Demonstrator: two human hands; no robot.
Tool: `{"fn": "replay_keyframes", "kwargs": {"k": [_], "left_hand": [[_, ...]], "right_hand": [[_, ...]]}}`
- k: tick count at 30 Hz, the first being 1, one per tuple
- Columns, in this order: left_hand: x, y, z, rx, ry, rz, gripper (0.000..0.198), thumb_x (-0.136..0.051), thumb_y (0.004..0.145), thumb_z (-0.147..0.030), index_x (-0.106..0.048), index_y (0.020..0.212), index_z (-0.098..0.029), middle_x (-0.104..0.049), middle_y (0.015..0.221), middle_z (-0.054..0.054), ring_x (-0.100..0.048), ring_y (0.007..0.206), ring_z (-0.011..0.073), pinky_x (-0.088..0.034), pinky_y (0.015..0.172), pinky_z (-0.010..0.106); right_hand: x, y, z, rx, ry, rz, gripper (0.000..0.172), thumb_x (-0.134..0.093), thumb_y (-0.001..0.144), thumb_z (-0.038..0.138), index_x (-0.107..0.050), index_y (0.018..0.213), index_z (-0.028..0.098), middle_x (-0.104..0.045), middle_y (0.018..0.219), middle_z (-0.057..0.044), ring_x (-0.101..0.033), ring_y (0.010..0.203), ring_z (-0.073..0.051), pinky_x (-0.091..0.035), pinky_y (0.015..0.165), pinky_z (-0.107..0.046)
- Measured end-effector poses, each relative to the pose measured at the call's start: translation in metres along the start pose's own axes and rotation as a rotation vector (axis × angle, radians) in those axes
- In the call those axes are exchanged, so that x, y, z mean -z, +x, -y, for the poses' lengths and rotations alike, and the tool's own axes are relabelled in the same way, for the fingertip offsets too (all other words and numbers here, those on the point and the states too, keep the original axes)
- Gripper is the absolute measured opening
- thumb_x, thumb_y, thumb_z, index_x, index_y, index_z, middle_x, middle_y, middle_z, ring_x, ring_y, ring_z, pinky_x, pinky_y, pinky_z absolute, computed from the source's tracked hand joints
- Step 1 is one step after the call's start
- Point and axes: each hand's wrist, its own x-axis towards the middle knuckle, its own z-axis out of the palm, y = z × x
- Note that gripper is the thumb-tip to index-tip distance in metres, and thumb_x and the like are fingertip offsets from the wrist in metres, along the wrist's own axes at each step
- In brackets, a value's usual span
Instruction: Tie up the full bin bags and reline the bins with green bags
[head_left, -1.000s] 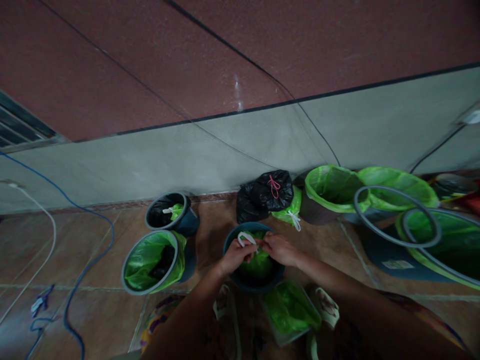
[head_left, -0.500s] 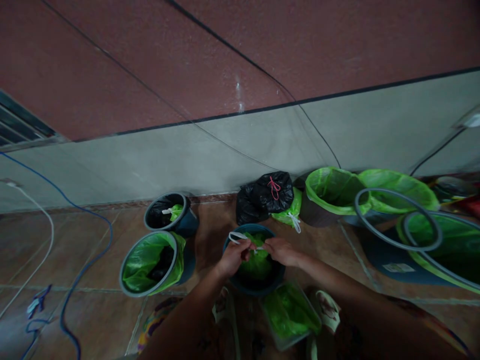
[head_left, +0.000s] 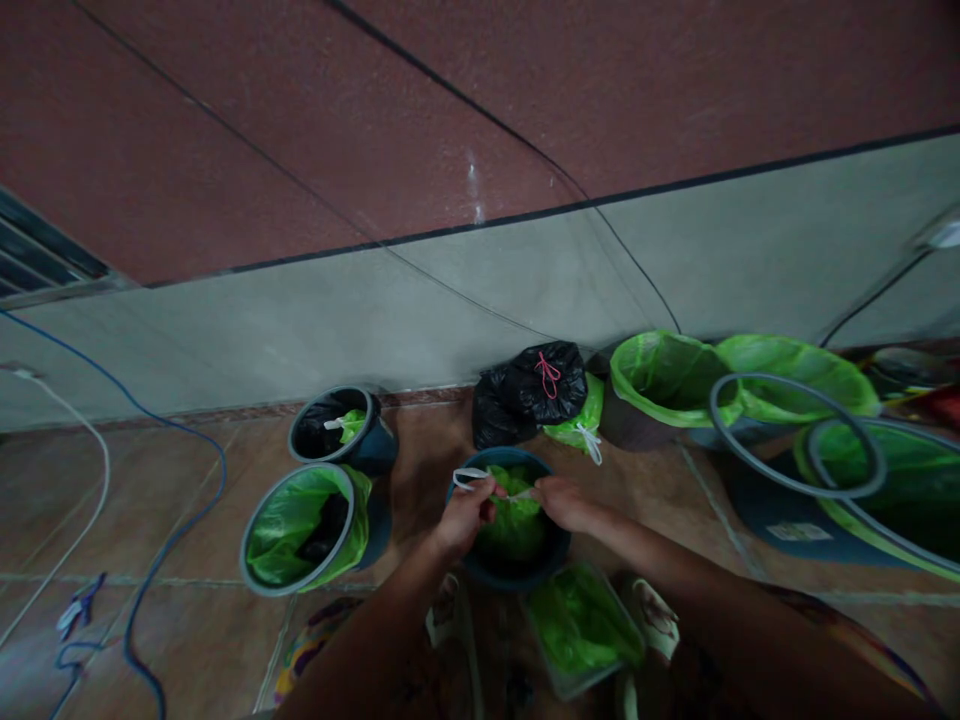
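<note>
A green garbage bag (head_left: 516,532) sits inside a round blue bin (head_left: 480,572) in front of me. Over it, my left hand (head_left: 466,515) pinches the white drawstring (head_left: 469,479), a loop of which sticks out above the fingers. My right hand (head_left: 561,502) is closed on the other end of the same drawstring, and a short stretch of it runs taut between both hands. Between my feet, just nearer than the bin, stands a clear square container (head_left: 564,690) with green plastic bags (head_left: 581,625) in it.
Tied black bags (head_left: 525,395) and a tied green bag (head_left: 589,425) lie against the wall. Two bins (head_left: 259,580) stand on the left; several green-lined bins (head_left: 780,520) crowd the right, with a loose grey ring (head_left: 874,455) on top. A blue cable (head_left: 172,530) crosses the left floor.
My hands have drawn slightly apart, the right one moving a little to the right, so the drawstring between them looks longer. The bins and bags stay where they were.
</note>
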Motion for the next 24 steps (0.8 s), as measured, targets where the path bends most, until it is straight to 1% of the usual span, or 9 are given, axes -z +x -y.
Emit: {"fn": "replay_keyframes", "kwargs": {"k": [3, 6, 9, 11, 14, 16, 20, 22, 24], "left_hand": [[0.0, 0.0, -0.001, 0.009, -0.005, 0.012, 0.047, -0.078, 0.067, -0.059, -0.068, 0.074, -0.013, -0.062, 0.07, 0.0, -0.045, 0.052, 0.0057, -0.032, 0.051, 0.022], [-0.001, 0.002, -0.002, -0.007, 0.038, 0.09, 0.039, -0.083, 0.063, -0.045, -0.072, 0.084, -0.013, -0.061, 0.069, -0.001, -0.048, 0.058, 0.0077, -0.037, 0.059, 0.022], [-0.001, 0.004, -0.001, -0.079, 0.175, 0.192, 0.037, -0.084, 0.057, -0.027, -0.074, 0.09, -0.014, -0.065, 0.074, -0.001, -0.054, 0.067, 0.0113, -0.041, 0.068, 0.024], [-0.002, 0.006, 0.002, -0.13, 0.293, 0.248, 0.03, -0.08, 0.059, -0.022, -0.074, 0.088, -0.014, -0.067, 0.076, 0.0, -0.057, 0.072, 0.014, -0.043, 0.072, 0.026], [-0.003, 0.007, 0.006, -0.192, 0.488, 0.295, 0.014, -0.072, 0.07, -0.025, -0.071, 0.079, -0.014, -0.065, 0.072, 0.0, -0.055, 0.07, 0.0146, -0.042, 0.07, 0.027], [-0.003, 0.007, 0.007, -0.217, 0.585, 0.313, 0.018, -0.066, 0.08, -0.031, -0.068, 0.074, -0.014, -0.061, 0.067, 0.0, -0.051, 0.064, 0.0134, -0.041, 0.066, 0.026], [-0.002, 0.008, 0.009, -0.266, 0.615, 0.366, 0.034, -0.051, 0.092, -0.045, -0.065, 0.082, -0.016, -0.058, 0.069, 0.001, -0.051, 0.062, 0.0134, -0.042, 0.063, 0.027], [-0.002, 0.008, 0.01, -0.279, 0.593, 0.383, 0.035, -0.047, 0.094, -0.047, -0.063, 0.09, -0.016, -0.06, 0.075, 0.002, -0.053, 0.065, 0.0142, -0.045, 0.064, 0.028], [-0.002, 0.009, 0.012, -0.281, 0.584, 0.401, 0.033, -0.045, 0.096, -0.046, -0.061, 0.093, -0.018, -0.061, 0.079, 0.003, -0.055, 0.066, 0.0146, -0.047, 0.067, 0.029]], "right_hand": [[0.006, -0.002, 0.005, 0.011, -0.044, 0.012, 0.031, -0.044, 0.098, 0.024, -0.072, 0.092, 0.013, -0.074, 0.099, -0.016, -0.067, 0.096, -0.025, -0.042, 0.078, -0.03], [0.012, -0.004, 0.011, 0.074, -0.039, -0.011, 0.033, -0.04, 0.099, 0.025, -0.071, 0.094, 0.014, -0.074, 0.097, -0.013, -0.067, 0.094, -0.023, -0.042, 0.079, -0.029], [0.014, -0.005, 0.017, 0.183, 0.034, -0.035, 0.029, -0.043, 0.098, 0.024, -0.07, 0.093, 0.017, -0.073, 0.094, -0.009, -0.067, 0.092, -0.02, -0.042, 0.079, -0.028], [0.014, -0.006, 0.02, 0.272, 0.105, -0.049, 0.027, -0.045, 0.095, 0.021, -0.071, 0.089, 0.018, -0.073, 0.092, -0.007, -0.066, 0.091, -0.019, -0.042, 0.079, -0.028], [0.014, -0.006, 0.024, 0.339, 0.27, -0.059, 0.022, -0.049, 0.09, 0.018, -0.07, 0.084, 0.019, -0.072, 0.086, -0.004, -0.065, 0.085, -0.017, -0.043, 0.078, -0.028], [0.015, -0.005, 0.026, 0.329, 0.465, -0.082, 0.017, -0.056, 0.084, 0.021, -0.07, 0.094, 0.019, -0.072, 0.087, -0.003, -0.065, 0.083, -0.016, -0.046, 0.077, -0.028], [0.016, 0.002, 0.021, 0.175, 0.92, -0.111, 0.05, -0.06, 0.081, 0.034, -0.055, 0.129, 0.019, -0.071, 0.111, -0.007, -0.063, 0.068, -0.014, -0.05, 0.063, -0.028], [0.015, 0.005, 0.016, 0.118, 1.024, -0.081, 0.051, -0.052, 0.083, 0.029, -0.051, 0.133, 0.021, -0.067, 0.122, -0.009, -0.062, 0.063, -0.012, -0.05, 0.058, -0.027], [0.011, 0.007, 0.013, 0.111, 0.974, -0.01, 0.049, -0.047, 0.08, 0.017, -0.055, 0.129, 0.021, -0.07, 0.116, -0.007, -0.062, 0.062, -0.011, -0.048, 0.057, -0.026]]}}
